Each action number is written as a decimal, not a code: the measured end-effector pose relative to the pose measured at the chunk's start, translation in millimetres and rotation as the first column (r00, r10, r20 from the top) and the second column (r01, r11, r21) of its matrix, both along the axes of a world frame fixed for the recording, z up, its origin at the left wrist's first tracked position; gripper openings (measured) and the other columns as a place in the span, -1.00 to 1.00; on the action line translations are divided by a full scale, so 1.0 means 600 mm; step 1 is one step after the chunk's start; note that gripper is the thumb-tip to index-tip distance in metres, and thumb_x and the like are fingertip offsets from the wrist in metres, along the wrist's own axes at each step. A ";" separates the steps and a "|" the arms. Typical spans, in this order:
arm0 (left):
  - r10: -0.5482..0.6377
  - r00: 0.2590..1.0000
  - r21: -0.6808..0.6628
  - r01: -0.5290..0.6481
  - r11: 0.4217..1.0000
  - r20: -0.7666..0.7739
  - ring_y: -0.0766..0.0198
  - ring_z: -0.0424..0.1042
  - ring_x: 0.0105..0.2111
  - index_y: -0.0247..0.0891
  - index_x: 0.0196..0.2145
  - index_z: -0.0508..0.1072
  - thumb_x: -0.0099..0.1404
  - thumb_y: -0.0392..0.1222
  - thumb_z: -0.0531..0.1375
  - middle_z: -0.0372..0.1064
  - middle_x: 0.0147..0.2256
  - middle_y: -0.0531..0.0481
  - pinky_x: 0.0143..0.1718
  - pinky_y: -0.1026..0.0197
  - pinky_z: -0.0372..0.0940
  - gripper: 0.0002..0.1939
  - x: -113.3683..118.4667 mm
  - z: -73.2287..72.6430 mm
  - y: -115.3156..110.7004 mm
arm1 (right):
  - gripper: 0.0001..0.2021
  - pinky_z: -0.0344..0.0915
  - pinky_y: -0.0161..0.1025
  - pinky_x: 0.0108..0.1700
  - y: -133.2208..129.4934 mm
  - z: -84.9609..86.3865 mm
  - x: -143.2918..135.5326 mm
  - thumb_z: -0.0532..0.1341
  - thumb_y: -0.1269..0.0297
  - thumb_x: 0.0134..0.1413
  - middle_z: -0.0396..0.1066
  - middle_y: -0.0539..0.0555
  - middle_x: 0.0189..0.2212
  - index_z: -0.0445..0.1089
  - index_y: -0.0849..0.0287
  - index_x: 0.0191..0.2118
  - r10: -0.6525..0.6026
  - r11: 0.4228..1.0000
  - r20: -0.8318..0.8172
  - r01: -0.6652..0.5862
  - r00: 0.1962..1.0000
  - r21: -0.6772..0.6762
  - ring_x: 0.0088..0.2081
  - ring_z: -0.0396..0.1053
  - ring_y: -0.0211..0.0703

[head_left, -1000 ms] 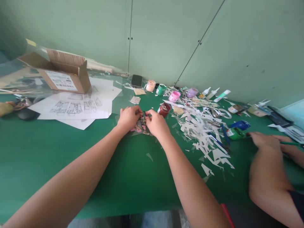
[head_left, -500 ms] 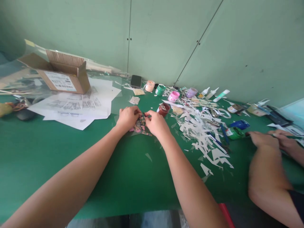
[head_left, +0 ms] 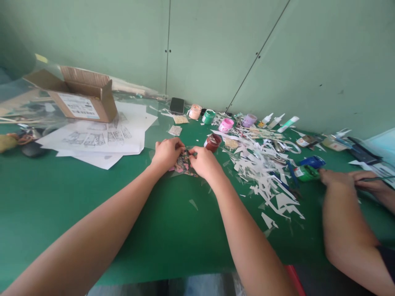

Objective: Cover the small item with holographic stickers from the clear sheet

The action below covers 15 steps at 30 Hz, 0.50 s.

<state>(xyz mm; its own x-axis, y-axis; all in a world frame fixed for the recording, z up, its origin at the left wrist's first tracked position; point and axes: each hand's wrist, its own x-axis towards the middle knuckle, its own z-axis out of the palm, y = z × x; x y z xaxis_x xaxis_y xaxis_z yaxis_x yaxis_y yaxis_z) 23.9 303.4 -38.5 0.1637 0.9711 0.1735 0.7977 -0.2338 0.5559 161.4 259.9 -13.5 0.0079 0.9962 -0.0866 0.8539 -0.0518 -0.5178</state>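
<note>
A small flat piece covered in pink, dark and pale bits (head_left: pixel 184 165) lies on the green table between my hands. My left hand (head_left: pixel 166 154) rests at its left side, fingers pinched together at its upper edge; what they hold is too small to make out. On the right side, my right hand (head_left: pixel 204 160) has thumb and finger closed over the piece, and anything between them is also too small to name. Just behind my right hand stands a dark red jar (head_left: pixel 212 142).
An open cardboard box (head_left: pixel 82 105) and printed papers (head_left: pixel 129 142) are at left. Behind stand a pink jar (head_left: pixel 226 125) and a green jar (head_left: pixel 208 116). White paper scraps (head_left: pixel 262 168) cover the right-centre. Another person's hands (head_left: pixel 338 179) work at far right.
My right hand's fingers have shifted slightly at the piece; my left hand is nearly still. The other person's hands have moved a little left, and the loose papers at left look slightly shifted.
</note>
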 end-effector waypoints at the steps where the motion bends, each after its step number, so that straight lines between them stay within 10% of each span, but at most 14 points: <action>1: 0.001 1.000 -0.002 -0.001 1.000 0.000 0.01 0.49 -0.09 -0.17 -0.27 0.54 0.30 -0.23 0.17 0.60 -0.22 -0.07 0.05 -0.05 0.18 -0.87 0.000 0.000 0.000 | -0.70 0.38 -0.23 -0.14 -0.001 0.001 0.000 0.13 0.41 0.23 0.62 0.18 -0.29 0.50 0.19 0.00 -0.002 1.000 0.008 0.002 1.000 -0.006 -0.23 0.57 -0.04; 15: 0.005 0.999 0.028 -0.006 1.000 0.033 0.04 0.49 -0.09 -0.16 -0.27 0.52 0.32 -0.21 0.16 0.60 -0.20 -0.04 0.06 -0.03 0.17 -0.88 0.000 -0.005 0.001 | -0.76 0.34 -0.28 -0.26 -0.003 0.004 0.015 0.14 0.41 0.21 0.61 0.14 -0.41 0.54 0.18 -0.11 0.049 0.999 -0.013 -0.049 0.999 -0.024 -0.37 0.54 -0.09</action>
<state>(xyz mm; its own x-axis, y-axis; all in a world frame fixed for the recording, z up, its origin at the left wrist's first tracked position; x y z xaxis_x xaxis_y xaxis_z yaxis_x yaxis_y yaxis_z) 23.9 304.2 -41.8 0.1524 0.9667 0.2056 0.7806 -0.2453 0.5749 170.1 257.8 -11.1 -0.0419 0.9930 -0.1107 0.8493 -0.0230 -0.5274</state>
